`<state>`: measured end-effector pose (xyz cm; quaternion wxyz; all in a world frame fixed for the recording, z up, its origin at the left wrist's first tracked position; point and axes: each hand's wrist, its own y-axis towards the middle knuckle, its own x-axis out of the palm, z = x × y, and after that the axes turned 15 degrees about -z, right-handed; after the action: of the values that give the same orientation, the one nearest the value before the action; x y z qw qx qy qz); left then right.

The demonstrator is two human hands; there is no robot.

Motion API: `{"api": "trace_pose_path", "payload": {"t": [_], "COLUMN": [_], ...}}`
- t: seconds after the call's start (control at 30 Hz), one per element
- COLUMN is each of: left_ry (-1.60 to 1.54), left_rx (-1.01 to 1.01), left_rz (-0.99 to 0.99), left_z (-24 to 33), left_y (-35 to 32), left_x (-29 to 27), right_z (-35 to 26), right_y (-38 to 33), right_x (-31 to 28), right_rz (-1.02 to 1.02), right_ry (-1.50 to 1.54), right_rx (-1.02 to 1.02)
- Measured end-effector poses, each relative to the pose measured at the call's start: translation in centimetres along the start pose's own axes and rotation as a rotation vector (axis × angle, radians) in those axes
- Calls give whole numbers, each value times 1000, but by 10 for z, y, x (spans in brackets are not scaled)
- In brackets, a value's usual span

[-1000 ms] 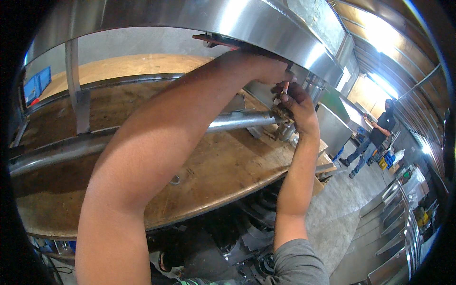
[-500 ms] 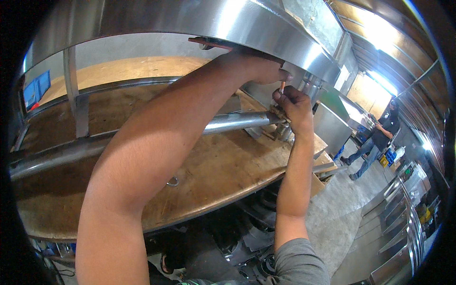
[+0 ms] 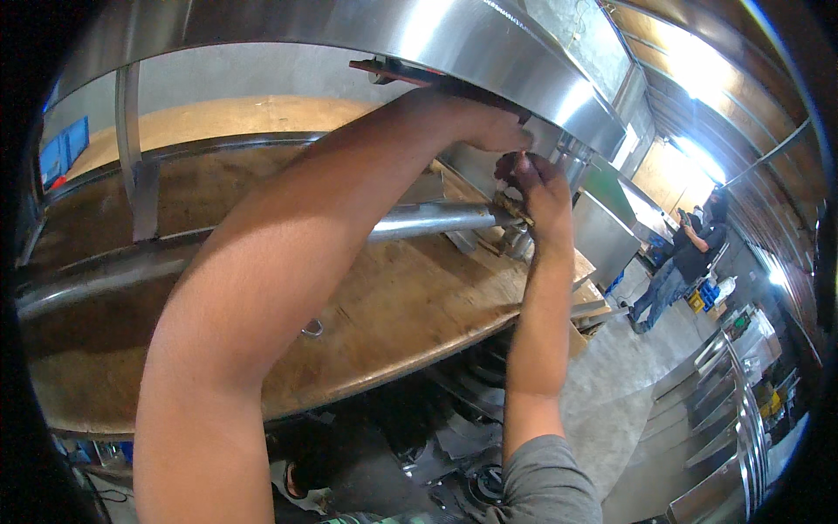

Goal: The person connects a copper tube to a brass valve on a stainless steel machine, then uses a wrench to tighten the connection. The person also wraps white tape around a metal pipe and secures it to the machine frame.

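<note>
Under the curved brushed-steel edge my left arm reaches across, and my left hand sits beneath its lower rim with most fingers hidden. Just below it is my right hand, raised and closed in a pinch. Between its thumb and fingers shows the tip of a thin copper-coloured rod; most of it is covered. Both hands are beside a vertical steel leg. A round steel tube runs to a joint near my right wrist. A reddish flat strip pokes out from under the steel edge.
A wooden board lies below the tube, with a small metal ring on it. At the right, a person stands on the concrete floor. Bent steel sheets stand at lower right, and a blue bin is far left.
My right hand has moved up slightly towards my left, and less of the rod shows between them. The other person has shifted stance, legs closer together.
</note>
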<state>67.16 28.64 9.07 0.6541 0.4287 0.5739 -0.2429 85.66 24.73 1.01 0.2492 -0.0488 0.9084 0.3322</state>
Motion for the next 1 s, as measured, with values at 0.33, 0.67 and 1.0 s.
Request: {"api": "trace_pose_path", "payload": {"t": [0.33, 0.67, 1.0], "left_ry": [43, -24, -112], "left_rx": [24, -63, -43], "left_rz": [88, -39, -24], "left_z": [0, 6, 5], "left_y": [-7, 1, 3], "left_x": [2, -4, -1], "right_z": [6, -5, 3], "right_y": [7, 1, 4], "right_x": [0, 0, -1], "right_rz": [-17, 17, -48], "right_ry": [31, -200, -26], "right_rx": [-95, 37, -65]}}
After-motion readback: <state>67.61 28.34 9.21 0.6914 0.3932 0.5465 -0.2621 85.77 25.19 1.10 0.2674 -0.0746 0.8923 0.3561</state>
